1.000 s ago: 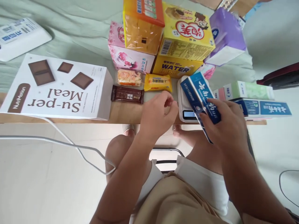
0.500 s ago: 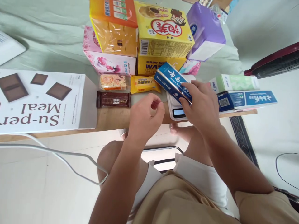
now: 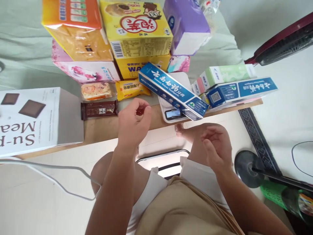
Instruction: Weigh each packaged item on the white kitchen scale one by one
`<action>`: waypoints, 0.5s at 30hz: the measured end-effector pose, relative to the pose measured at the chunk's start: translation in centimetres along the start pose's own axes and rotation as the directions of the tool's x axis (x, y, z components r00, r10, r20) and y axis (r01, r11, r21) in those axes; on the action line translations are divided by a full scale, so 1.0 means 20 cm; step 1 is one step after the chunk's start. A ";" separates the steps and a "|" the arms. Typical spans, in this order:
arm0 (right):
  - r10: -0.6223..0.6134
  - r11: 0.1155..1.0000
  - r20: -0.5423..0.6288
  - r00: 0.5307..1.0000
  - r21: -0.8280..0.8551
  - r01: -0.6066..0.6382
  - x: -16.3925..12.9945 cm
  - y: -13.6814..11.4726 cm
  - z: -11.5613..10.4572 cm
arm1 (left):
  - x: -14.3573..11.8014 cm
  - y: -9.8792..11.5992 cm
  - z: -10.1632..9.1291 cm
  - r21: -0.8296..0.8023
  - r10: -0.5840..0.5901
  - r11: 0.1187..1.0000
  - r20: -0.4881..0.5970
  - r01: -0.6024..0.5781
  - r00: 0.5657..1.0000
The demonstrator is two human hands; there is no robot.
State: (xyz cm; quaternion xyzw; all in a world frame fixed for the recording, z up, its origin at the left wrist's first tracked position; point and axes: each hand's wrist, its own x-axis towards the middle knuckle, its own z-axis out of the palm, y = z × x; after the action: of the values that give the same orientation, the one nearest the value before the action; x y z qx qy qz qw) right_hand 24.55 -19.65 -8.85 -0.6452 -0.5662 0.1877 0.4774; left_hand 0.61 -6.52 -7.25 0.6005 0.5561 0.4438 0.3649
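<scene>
Lying slantwise across the white scale (image 3: 163, 107) with 1 end overhanging the display, blue toothpaste box (image 3: 172, 89) likely to tip off if nudged, right hand (image 3: 216, 148) loosely open and empty below, left hand (image 3: 133, 122) curled shut beside it.

Seen from above: a low wooden table (image 3: 102, 129) along a pale green bedsheet (image 3: 24, 39). Underneath, a pale cream floor (image 3: 36, 202), crossed by a white cable (image 3: 49, 168). At right, a dark patterned rug edge (image 3: 256, 137), a black round base (image 3: 245, 168), perhaps a fan's, and a dark red grille (image 3: 281, 40). Lit softly and evenly.
</scene>
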 end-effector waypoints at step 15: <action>0.532 0.714 0.338 0.776 0.313 -0.626 0.18 0.10 0.06 | 0.10 -0.04 0.17 0.022 -0.034 0.999 -0.087 0.036 0.996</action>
State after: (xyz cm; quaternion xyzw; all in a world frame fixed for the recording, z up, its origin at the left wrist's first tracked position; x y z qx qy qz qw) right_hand 25.82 -15.63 -10.01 -0.6506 -0.3313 0.5135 0.4509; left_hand 3.61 -4.33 -8.89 0.5750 0.5870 0.4565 0.3411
